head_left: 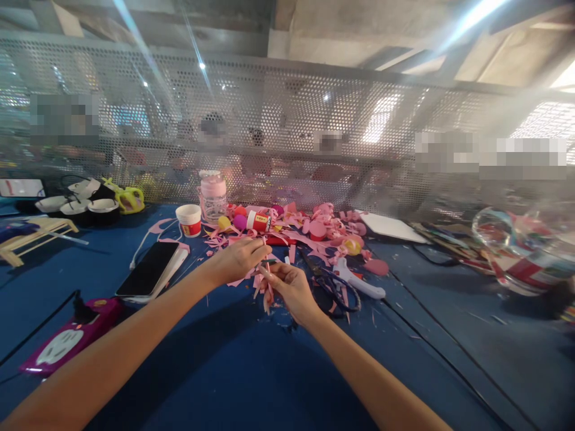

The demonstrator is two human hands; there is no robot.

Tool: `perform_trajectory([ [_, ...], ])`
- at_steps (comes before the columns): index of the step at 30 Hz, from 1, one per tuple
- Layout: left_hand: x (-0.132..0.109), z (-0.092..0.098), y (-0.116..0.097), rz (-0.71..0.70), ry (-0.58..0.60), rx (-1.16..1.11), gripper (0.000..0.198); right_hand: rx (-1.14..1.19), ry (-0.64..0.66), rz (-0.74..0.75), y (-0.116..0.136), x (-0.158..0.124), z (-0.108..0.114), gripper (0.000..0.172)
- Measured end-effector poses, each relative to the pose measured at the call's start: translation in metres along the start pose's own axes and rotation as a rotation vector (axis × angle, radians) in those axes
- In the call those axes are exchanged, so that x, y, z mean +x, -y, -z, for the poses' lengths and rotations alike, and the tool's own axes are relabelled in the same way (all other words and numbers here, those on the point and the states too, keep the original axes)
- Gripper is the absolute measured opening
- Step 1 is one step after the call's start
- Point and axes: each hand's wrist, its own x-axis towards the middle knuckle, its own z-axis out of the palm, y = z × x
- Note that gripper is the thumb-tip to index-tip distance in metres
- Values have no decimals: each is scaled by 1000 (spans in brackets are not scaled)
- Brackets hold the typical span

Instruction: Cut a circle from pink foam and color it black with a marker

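Near the middle of the table my left hand is closed, its fingertips pinching the upper end of a thin pink strip. Just below and to the right, my right hand pinches the same strip, with more pink pieces hanging under its fingers. A small dark bit shows between the two hands; its kind is unclear. Beyond them lies a heap of pink cut scraps, with a tipped red-and-white paper cup among them. Scissors and a white glue gun lie to the right of my right hand.
At left are a phone, a purple power strip and an upright paper cup. A pink-lidded bottle stands before the perforated metal screen. Black cords cross the right side, near a clear plastic container.
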Motion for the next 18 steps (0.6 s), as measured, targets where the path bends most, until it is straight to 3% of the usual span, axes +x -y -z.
perform_trajectory([
  [7,-3,-5,4,-44,-54,58,22,60,31,-38,-3,-3,-4,34],
  [14,-3,3,4,111,-15,-264,22,79,25,-38,-3,-2,-4,31],
  [18,-2,6,4,77,10,-308,19,75,40,-25,-3,-1,-2,33],
])
